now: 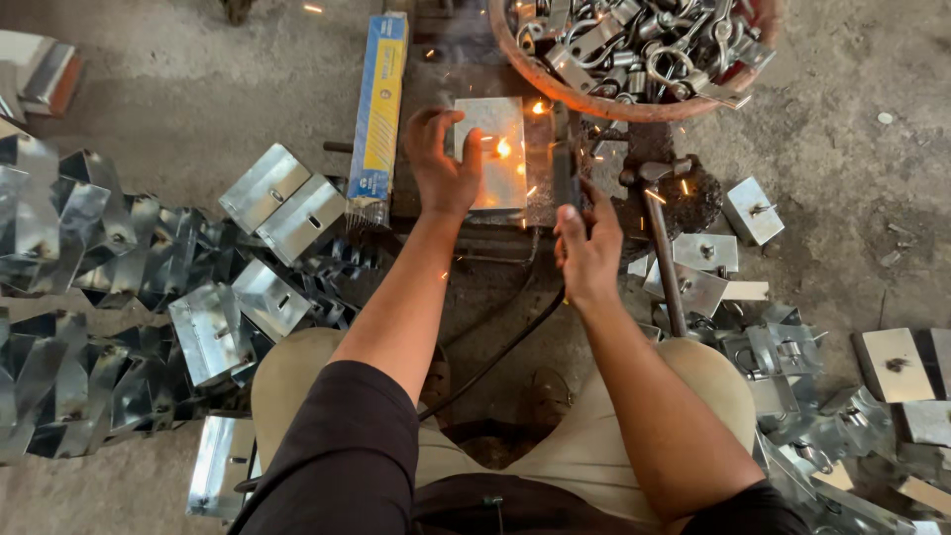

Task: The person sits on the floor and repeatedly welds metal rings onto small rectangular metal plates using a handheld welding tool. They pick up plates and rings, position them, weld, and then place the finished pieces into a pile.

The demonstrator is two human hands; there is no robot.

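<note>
My left hand [441, 163] grips the left edge of the square metal plate [492, 151], thumb on top, pinning it flat. My right hand [586, 248] closes around the welding electrode holder [566, 173] just right of the plate, at the glowing arc [503, 148]. To my judgement, a sound weld needs the plate held still. The blue electrode box [377, 114] bounds the plate's left, the hammer [662, 233] its right and the rusty bowl of shackles [634, 54] lies beyond; open room remains nearer my knees.

shiny smooth metal plate [497, 149], rusty rough bowl [555, 89], glossy blue cardboard box [379, 109], dull grey rough concrete floor [842, 139], bright folded tin pieces [89, 248]
</note>
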